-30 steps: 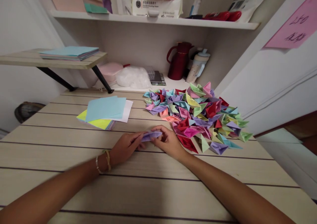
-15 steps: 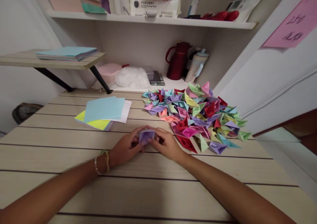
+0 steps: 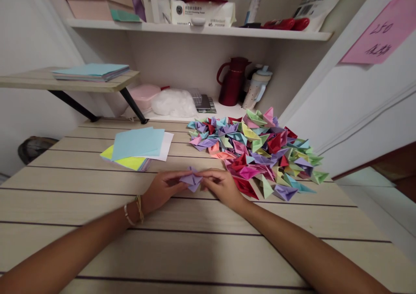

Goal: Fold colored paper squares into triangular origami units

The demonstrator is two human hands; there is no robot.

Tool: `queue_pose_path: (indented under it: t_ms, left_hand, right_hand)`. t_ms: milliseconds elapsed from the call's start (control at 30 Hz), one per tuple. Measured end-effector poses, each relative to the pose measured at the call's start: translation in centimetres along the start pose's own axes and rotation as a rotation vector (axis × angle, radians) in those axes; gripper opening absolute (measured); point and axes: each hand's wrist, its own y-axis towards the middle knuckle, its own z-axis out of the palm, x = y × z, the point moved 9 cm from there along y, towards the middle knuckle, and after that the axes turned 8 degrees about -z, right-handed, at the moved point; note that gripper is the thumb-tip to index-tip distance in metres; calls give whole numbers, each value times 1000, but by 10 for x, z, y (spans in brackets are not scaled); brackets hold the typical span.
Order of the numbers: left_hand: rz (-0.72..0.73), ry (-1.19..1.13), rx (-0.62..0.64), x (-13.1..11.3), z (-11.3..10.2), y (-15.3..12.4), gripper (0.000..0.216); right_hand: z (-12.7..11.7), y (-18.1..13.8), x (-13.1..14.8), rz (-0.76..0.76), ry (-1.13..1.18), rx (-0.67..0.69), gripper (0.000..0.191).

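Note:
Between my two hands, just above the slatted table [image 3: 146,255], is a small folded purple paper [image 3: 192,180] with pointed flaps. My left hand [image 3: 161,190] pinches its left corner between thumb and fingers. On the opposite side, my right hand [image 3: 221,186] pinches the right corner in the same way. A wide heap of folded paper boats [image 3: 253,148] in many colours lies to the right, close beyond my right hand. Beyond my left hand rests a stack of paper sheets [image 3: 138,144], light blue on top with yellow and white showing beneath.
A raised wooden shelf [image 3: 130,79] on black legs carries more blue-topped paper [image 3: 92,70] at the left. At the back stand a dark red jug [image 3: 232,83], a pale bottle [image 3: 256,88] and a white plastic bag [image 3: 173,103]. A white shelf [image 3: 247,31] spans above.
The purple paper was an open pocket with fingers around and in it; now it is a flatter, diamond-like shape with points, pulled at its two side corners by my hands.

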Motion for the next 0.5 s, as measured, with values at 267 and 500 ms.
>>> queue_pose_path:
  t_ms: [267, 500]
  left_hand:
    - [133, 169, -127, -16, -10, -3, 18]
    - [-17, -37, -130, 1, -8, 1, 19]
  right_hand:
    - [-3, 2, -13, 99, 104, -50, 25]
    - [-1, 2, -15, 123, 54, -27, 25]
